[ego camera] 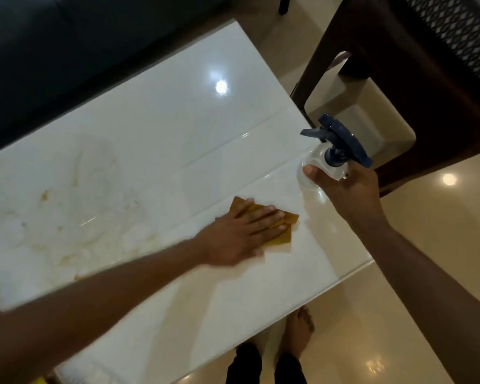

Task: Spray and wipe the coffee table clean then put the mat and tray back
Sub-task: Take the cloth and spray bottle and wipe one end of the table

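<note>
Left hand (240, 235): lying flat with its fingers (263, 217) stretched straight and slightly spread, pressing down on the cloth.
Cloth (281, 231): a mustard-brown rag sitting under the left palm, its corners poking out just beyond the fingertips and below the little finger.
Right hand (344, 189): curling around the body of the spray bottle, thumb (313, 173) lying across the front of it; the other fingers are hiding behind the bottle.
Spray bottle (323, 167): clear body with a dark blue trigger head (337, 139), rising above the right thumb and tilting away from the person, nozzle pointing toward the table's middle. Whether its base is touching the table, I cannot tell.
Coffee table (178, 120): glossy white top, spreading out beneath both hands; the bottle is sitting at its right end, near the corner.
Smears (75, 217): yellowish streaks and cloudy patches lying well to the left of the left hand's wrist.
Chair (399, 79): dark brown, standing just beyond the bottle, past the table's end.
Sofa (53, 51): dark, running along the table's far side.
Bare feet (297, 331): standing on the shiny floor at the table's near edge.
</note>
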